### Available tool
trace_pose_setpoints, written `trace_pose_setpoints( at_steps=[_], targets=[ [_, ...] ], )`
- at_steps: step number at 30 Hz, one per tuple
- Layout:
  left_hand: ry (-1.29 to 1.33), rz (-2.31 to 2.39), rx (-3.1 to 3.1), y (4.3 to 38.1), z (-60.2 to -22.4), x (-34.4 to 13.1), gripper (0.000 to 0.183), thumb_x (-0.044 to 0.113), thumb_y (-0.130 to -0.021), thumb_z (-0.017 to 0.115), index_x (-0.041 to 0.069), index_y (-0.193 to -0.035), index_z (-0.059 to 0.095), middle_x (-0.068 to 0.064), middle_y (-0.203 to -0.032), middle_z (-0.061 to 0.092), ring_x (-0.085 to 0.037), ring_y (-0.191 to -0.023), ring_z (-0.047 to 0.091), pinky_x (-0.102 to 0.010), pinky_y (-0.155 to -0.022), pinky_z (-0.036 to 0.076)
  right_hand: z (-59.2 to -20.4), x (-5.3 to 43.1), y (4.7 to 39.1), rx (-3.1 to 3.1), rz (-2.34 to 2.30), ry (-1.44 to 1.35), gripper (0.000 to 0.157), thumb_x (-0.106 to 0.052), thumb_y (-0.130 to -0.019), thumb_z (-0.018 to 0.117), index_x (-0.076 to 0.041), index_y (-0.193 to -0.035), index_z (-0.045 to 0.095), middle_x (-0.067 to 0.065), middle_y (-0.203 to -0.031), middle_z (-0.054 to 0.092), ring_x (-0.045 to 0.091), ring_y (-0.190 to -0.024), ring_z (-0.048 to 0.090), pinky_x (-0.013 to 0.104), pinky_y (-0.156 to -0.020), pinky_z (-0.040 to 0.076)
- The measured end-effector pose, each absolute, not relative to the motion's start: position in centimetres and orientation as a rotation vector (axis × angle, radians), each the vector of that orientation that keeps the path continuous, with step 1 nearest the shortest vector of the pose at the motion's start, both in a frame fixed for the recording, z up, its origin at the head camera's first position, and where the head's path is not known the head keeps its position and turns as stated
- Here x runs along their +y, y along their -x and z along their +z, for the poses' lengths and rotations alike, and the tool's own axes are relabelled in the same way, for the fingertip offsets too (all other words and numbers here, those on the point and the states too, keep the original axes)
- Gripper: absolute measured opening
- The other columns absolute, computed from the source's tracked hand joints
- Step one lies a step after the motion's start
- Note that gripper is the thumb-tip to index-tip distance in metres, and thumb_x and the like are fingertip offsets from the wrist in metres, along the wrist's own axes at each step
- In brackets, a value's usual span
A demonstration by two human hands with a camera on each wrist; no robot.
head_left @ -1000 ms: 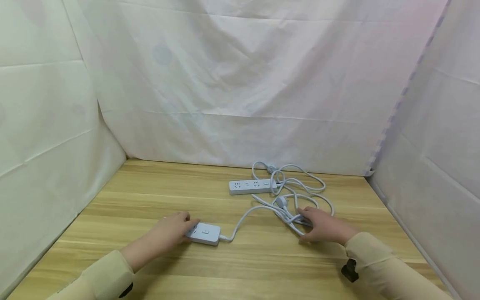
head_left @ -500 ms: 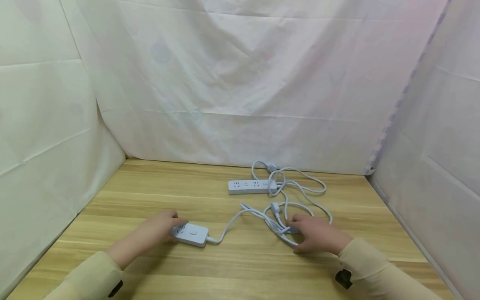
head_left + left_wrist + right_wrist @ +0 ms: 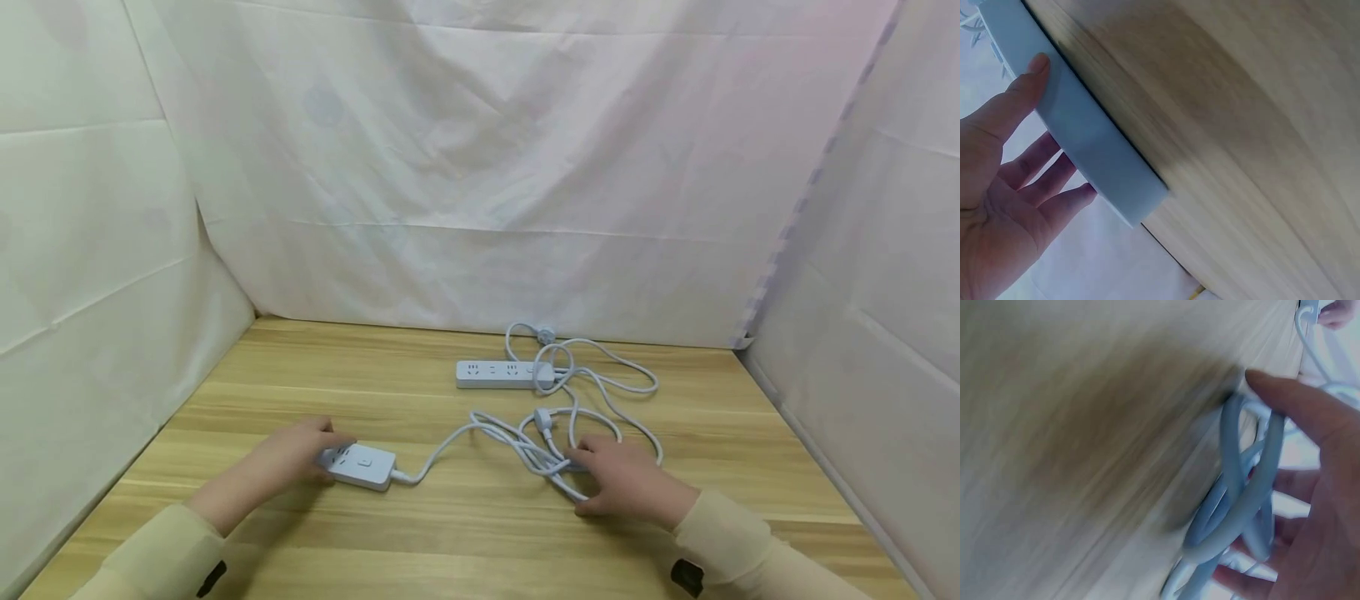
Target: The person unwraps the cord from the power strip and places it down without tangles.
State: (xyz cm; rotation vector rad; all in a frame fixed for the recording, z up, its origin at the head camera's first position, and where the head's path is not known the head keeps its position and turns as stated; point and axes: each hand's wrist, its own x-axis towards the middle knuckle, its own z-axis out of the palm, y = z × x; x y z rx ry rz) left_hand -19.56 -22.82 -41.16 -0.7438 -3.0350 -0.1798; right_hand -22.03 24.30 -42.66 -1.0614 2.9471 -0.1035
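My left hand point(image 3: 288, 457) grips the left end of a white power strip point(image 3: 362, 467) lying on the wooden table. In the left wrist view the thumb lies along one long side of the strip point(image 3: 1069, 112), the fingers against the other. A white cord point(image 3: 442, 446) runs right from the strip into a loosely looped bundle, which my right hand point(image 3: 630, 482) holds at its right end. Loops of the cord point(image 3: 1244, 500) pass between thumb and fingers in the right wrist view. The plug point(image 3: 543, 419) stands up among the loops, just beyond the right fingertips.
A second white power strip point(image 3: 498, 375) lies farther back, its own cord point(image 3: 622, 383) looping to the right and forward near my right hand. Its plug point(image 3: 546, 336) rests near the back curtain point(image 3: 465, 275). White cloth walls enclose the table point(image 3: 480, 546) on the sides too.
My left hand has slid the near power strip leftward. My right hand has drawn the cord bundle and plug left and toward me, apart from the far strip's cord. The far strip stays put.
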Motion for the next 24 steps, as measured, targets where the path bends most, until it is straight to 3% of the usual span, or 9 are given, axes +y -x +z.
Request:
trace_pose_setpoints(
  at_steps=[4,7,10,13,18,24],
  targets=[
    [0.722,-0.191,-3.043,19.4,-41.2,-23.1,0.056,0.019,-0.062,0.090,0.012,-0.114,0.072,0.002,-0.089,0.055,-0.009,-0.073,0.049,-0.028,-0.062,0.046,-42.4,23.7,21.4,3.023,0.034,1.097,0.077,-0.053,-0.063,0.083,-0.005,-0.120,0.066,0.015,-0.119,0.053,0.032,-0.105,0.054,0.053,-0.088,0.046],
    [0.713,-0.195,-3.050,19.3,-41.1,-23.4,0.056,0.019,-0.063,0.089,0.011,-0.115,0.072,0.002,-0.089,0.054,-0.009,-0.073,0.048,-0.028,-0.063,0.046,-42.2,23.0,21.0,3.054,0.172,1.170,0.073,-0.058,-0.061,0.082,-0.004,-0.107,0.069,0.019,-0.131,0.049,0.040,-0.122,0.045,0.060,-0.104,0.031],
    [0.711,-0.188,-3.050,19.3,-41.1,-23.7,0.056,0.018,-0.062,0.090,0.010,-0.115,0.072,0.002,-0.088,0.054,-0.009,-0.072,0.047,-0.029,-0.063,0.046,-42.1,22.2,20.7,3.035,0.235,1.228,0.078,-0.064,-0.061,0.079,0.000,-0.103,0.070,0.021,-0.141,0.044,0.042,-0.131,0.038,0.060,-0.109,0.022],
    [0.710,-0.200,-3.045,19.3,-41.2,-24.2,0.055,0.018,-0.062,0.090,0.008,-0.113,0.073,0.001,-0.088,0.054,-0.009,-0.072,0.047,-0.030,-0.063,0.047,-42.3,21.5,20.5,2.981,0.242,1.265,0.086,-0.068,-0.066,0.073,0.005,-0.110,0.067,0.021,-0.137,0.050,0.040,-0.130,0.041,0.058,-0.111,0.020],
    [0.691,-0.215,-3.059,19.4,-41.2,-25.1,0.055,0.017,-0.061,0.090,0.007,-0.112,0.073,0.000,-0.088,0.056,-0.010,-0.073,0.050,-0.032,-0.064,0.049,-42.9,20.6,20.3,2.923,0.217,1.291,0.087,-0.067,-0.078,0.066,0.008,-0.123,0.060,0.018,-0.120,0.060,0.034,-0.116,0.054,0.050,-0.105,0.036],
    [0.598,-0.086,-3.100,19.7,-40.6,-25.8,0.053,0.020,-0.061,0.090,0.010,-0.110,0.073,-0.006,-0.095,0.064,-0.023,-0.080,0.063,-0.043,-0.066,0.053,-43.8,19.2,20.1,2.851,0.158,1.297,0.076,-0.054,-0.093,0.056,0.006,-0.139,0.047,0.019,-0.139,0.049,0.033,-0.123,0.051,0.045,-0.099,0.044]
  ],
)
